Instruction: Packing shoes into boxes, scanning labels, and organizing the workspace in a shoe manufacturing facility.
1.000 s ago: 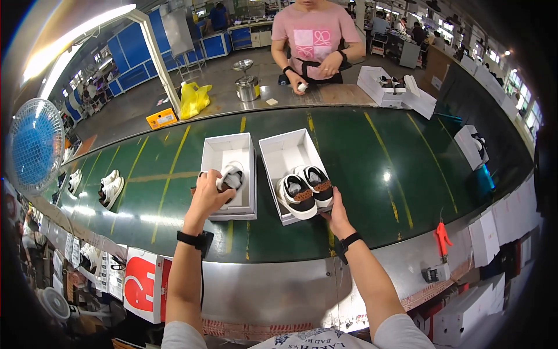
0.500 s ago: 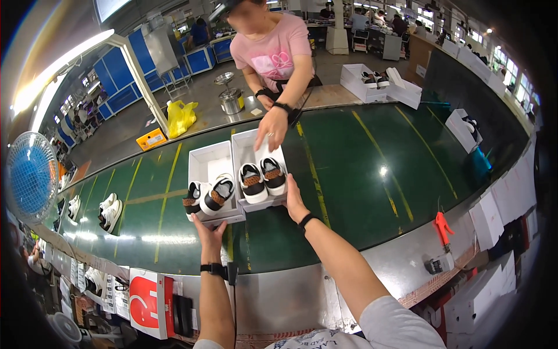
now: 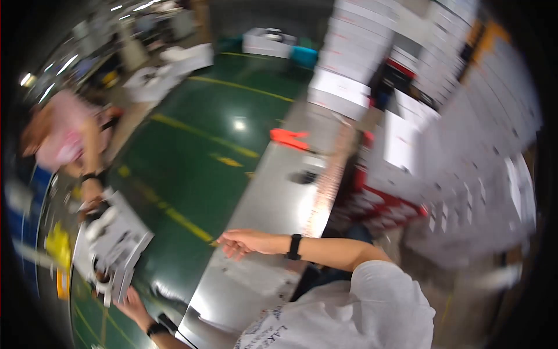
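Observation:
White shoe boxes (image 3: 129, 238) with black-and-white sneakers (image 3: 102, 227) in them sit on the green conveyor belt at the left, smeared by motion. My left hand (image 3: 133, 306) lies at the near end of these boxes, fingers stretched out; whether it touches the cardboard is too blurred to tell. Over the metal edge beside the belt hovers my right hand (image 3: 244, 241), holding nothing, its fingers apart and slightly bent. Across the belt, a co-worker's hand (image 3: 92, 195) reaches to the sneakers in the farther box.
An orange-red tool (image 3: 290, 139) rests on the metal ledge (image 3: 256, 192) along the belt. Tall stacks of white boxes (image 3: 354, 46) rise at the right, and more boxes (image 3: 401, 145) stand by the ledge. Another open box (image 3: 267, 43) is at the belt's far end.
The view has swung to the right, so the boxes now appear at the left. My right hand has let go of the box and moved away. The co-worker's hand has come onto the sneakers.

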`<state>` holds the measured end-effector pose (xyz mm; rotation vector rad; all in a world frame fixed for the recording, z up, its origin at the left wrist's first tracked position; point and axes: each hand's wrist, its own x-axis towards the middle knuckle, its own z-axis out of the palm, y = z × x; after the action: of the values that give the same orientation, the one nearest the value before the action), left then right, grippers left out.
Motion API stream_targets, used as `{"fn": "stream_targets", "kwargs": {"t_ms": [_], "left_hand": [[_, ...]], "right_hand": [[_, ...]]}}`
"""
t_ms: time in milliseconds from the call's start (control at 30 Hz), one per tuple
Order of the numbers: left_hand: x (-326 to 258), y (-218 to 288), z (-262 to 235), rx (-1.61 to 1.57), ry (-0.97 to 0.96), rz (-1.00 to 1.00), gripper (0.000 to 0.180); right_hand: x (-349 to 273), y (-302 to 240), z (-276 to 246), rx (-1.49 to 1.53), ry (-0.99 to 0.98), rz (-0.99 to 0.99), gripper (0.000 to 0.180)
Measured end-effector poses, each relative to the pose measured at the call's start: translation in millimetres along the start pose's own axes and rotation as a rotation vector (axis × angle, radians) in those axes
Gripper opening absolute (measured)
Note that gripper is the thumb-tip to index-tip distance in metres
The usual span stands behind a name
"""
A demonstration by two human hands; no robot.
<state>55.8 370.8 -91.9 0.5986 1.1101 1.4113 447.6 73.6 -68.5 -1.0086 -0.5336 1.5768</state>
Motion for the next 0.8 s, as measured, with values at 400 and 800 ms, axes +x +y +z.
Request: {"fn": "stream_targets", "kwargs": {"t_ms": [400,800], "left_hand": [[-368,-143,237,0.498,-1.039,-0.295,0.039],[-773,-195,362,1.457,-2.722,0.21,0.038]], "right_hand": [[-349,149,-160,-0.127,0.885,0.189,0.033],[-580,268,-111,0.772,1.718,-0.397,0.021]]}}
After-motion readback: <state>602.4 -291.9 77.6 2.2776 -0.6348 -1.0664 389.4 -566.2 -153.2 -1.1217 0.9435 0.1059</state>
